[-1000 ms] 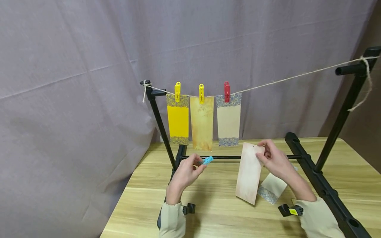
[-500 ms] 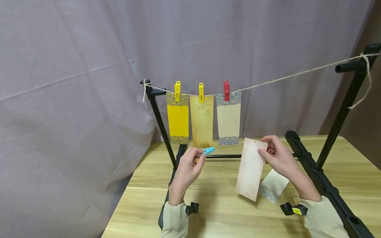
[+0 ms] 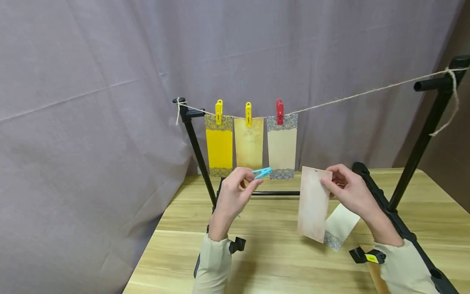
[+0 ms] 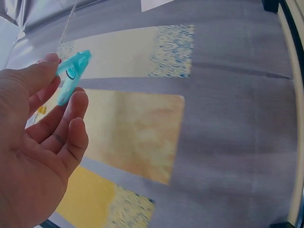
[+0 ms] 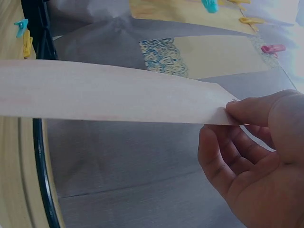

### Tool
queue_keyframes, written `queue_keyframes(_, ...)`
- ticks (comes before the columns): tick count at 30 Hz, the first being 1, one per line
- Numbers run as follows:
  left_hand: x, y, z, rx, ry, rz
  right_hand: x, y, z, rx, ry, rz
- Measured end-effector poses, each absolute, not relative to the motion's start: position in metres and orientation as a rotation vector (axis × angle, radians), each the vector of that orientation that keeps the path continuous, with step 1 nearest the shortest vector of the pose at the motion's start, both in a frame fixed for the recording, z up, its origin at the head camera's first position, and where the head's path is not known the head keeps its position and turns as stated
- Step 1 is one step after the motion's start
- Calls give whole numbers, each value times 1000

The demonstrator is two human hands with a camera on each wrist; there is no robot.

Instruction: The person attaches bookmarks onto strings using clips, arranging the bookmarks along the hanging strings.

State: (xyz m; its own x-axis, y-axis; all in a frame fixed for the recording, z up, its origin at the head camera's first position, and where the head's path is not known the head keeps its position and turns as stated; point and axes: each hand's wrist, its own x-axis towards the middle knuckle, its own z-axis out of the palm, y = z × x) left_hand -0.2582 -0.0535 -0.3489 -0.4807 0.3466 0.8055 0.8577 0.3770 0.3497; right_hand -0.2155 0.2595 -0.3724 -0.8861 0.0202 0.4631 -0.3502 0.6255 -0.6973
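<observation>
My left hand (image 3: 236, 190) pinches a light-blue clothespin (image 3: 262, 172) by its handles, in front of the hanging cards. In the left wrist view the clothespin (image 4: 75, 76) sits between thumb and fingers. My right hand (image 3: 350, 188) pinches a pale pinkish card (image 3: 313, 204) near its upper right corner; a small hole shows at its top edge. The card hangs below the twine (image 3: 367, 94), to the right of three clipped cards: a yellow one (image 3: 219, 149), a tan one (image 3: 249, 143) and a cream one with blue lace borders (image 3: 282, 149).
Two yellow clothespins (image 3: 248, 114) and a red one (image 3: 280, 112) grip the twine. Black rack posts (image 3: 415, 151) stand at both sides, joined by a low bar (image 3: 275, 193). Another lace-edged card (image 3: 341, 224) lies on the wooden table (image 3: 176, 253). A grey curtain hangs behind.
My left hand has risen and moved right with the light-blue clothespin. My right hand has lifted the pale card slightly up and to the right, and the card hangs straighter.
</observation>
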Motion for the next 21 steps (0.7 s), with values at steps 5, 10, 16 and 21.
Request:
queue_keyframes(5,-259,-48,-333,-1059,-1972,-1030,-217,261,-363,288,-2403,1165)
queue_keyframes(10,-260,-44,-318,-1100,-1919,-1024,-220,261,-356,327,-2380,1156)
queue_keyframes(16,-259,-40,-291,-1127,-1863,-990,-225,263,-347,382,-2327,1185)
queue_keyframes(21,-258,-36,-269,-1129,-1815,-981,-227,264,-334,453,-2273,1179)
